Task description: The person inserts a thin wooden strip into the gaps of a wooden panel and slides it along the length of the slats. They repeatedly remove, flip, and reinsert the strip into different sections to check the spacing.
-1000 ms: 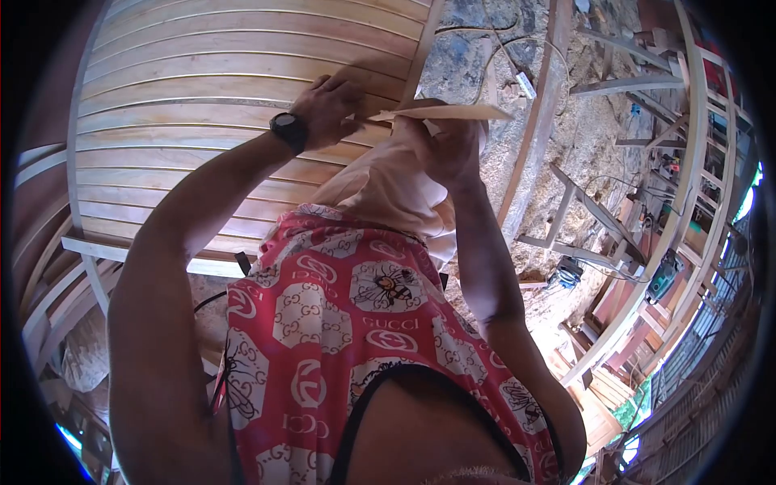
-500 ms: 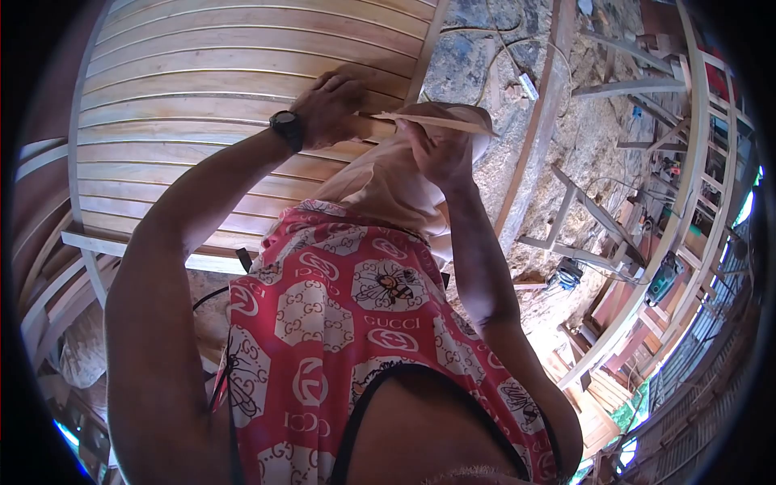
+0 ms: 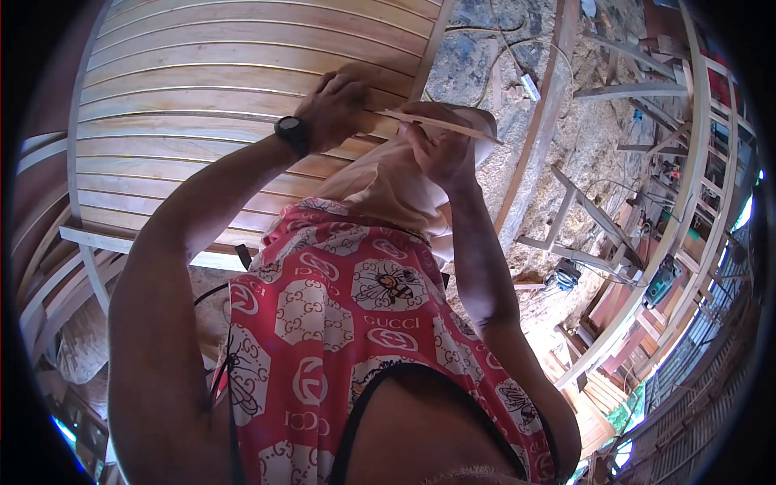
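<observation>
A thin, pale wooden strip (image 3: 465, 129) with a pointed, splintered-looking left end is held in my right hand (image 3: 440, 153), thumb and fingers closed around its middle. It slants down to the right over my leg in light tan trousers. My left hand (image 3: 335, 113), with a dark watch (image 3: 291, 133) on the wrist, is close to the strip's left end, above the slatted wooden panel (image 3: 202, 97). Its fingers are curled, and a short light wooden edge shows beside them. What those fingers hold is mostly hidden.
A cable with a white socket block (image 3: 529, 86) lies on the sawdust-covered ground. A long timber beam (image 3: 533, 121) runs along my right side. Farther right are wooden frames (image 3: 594, 214) and a green power tool (image 3: 663, 281) on a beam.
My left hand has shifted slightly right and up. The strip has turned a little, its right end now lower and farther right, and shows a narrower face.
</observation>
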A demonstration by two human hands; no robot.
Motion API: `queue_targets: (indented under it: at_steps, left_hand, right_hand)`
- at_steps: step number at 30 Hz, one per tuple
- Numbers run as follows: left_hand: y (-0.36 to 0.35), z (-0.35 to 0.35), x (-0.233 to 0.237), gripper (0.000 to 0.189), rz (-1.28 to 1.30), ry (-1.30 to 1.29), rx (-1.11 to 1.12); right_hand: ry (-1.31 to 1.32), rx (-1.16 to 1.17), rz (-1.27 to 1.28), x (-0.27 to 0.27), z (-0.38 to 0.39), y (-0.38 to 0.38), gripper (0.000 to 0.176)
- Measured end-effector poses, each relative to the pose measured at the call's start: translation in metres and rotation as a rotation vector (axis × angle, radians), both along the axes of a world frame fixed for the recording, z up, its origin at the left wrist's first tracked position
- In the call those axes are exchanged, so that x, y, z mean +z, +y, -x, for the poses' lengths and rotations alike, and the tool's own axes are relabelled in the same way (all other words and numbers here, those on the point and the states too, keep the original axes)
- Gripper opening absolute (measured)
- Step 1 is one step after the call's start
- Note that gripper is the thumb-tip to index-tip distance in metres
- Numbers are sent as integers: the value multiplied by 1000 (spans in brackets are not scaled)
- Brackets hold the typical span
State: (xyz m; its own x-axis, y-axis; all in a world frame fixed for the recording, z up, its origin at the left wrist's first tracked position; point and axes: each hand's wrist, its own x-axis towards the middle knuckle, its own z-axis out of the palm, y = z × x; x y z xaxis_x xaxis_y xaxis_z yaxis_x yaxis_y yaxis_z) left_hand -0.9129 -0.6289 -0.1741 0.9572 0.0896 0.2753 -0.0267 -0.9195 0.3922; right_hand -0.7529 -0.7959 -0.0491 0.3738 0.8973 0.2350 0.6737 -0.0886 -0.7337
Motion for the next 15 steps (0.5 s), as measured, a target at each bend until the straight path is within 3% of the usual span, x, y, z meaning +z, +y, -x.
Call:
queue_targets:
  at_steps: [3,6,8,10,13,15]
  left_hand:
    - [-12,8,-4,32,-13,19,94]
    - [-17,14,-17,24,57,99,40]
    - [-19,16,-19,25,83,104,26]
    - [-17,21,-16,27,104,102,18]
    - [-10,28,4,38,103,134,-113]
    - [-8,35,5,62,70,124,-87]
  right_hand:
    - [72,16,-18,-3,-1,-2,14]
    - [210,-105,79,12,1,-7,13]
    - [-10,-116,40,30,1,-7,13]
    - [38,-107,51,31,8,-13,13]
    - [157,-38,18,17,21,-22,11]
    - [133,-30,35,11,24,-25,12]
